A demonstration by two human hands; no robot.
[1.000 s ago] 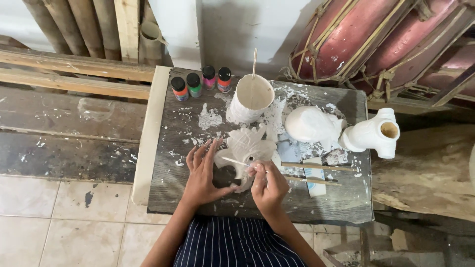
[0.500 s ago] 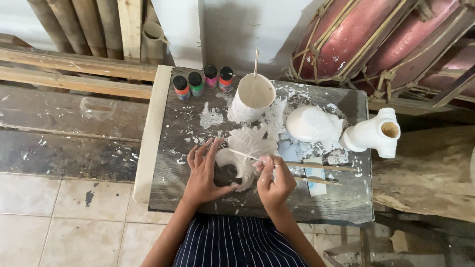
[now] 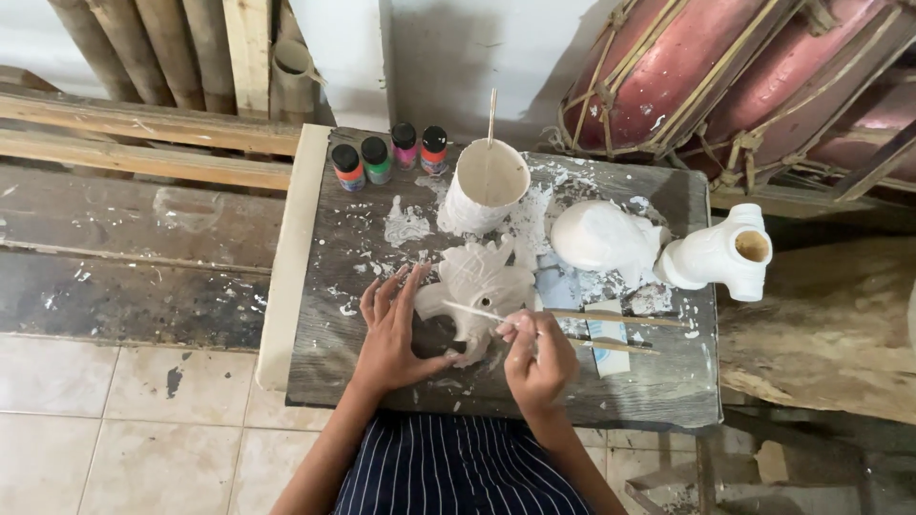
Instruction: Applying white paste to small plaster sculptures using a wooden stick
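Note:
A white unpainted plaster figure (image 3: 482, 286), fish-like in shape, lies on a dark wooden board (image 3: 658, 381). My left hand (image 3: 393, 329) rests flat beside it with fingers spread, touching its left edge. My right hand (image 3: 539, 358) pinches a thin white stick (image 3: 475, 311), whose tip lies across the figure's lower part. A white cup (image 3: 489, 186) with a stick standing in it sits just behind the figure.
Several small paint bottles (image 3: 389, 157) with black caps stand at the board's back left. A white rounded figure (image 3: 601, 238) and a white vase-like piece (image 3: 720, 253) sit at the right. Two thin sticks (image 3: 611, 319) and a blue-white strip lie beside them. Red drums (image 3: 706, 67) behind.
My right hand has shifted slightly right and down along the figure with the stick. My left hand has stayed flat beside the figure.

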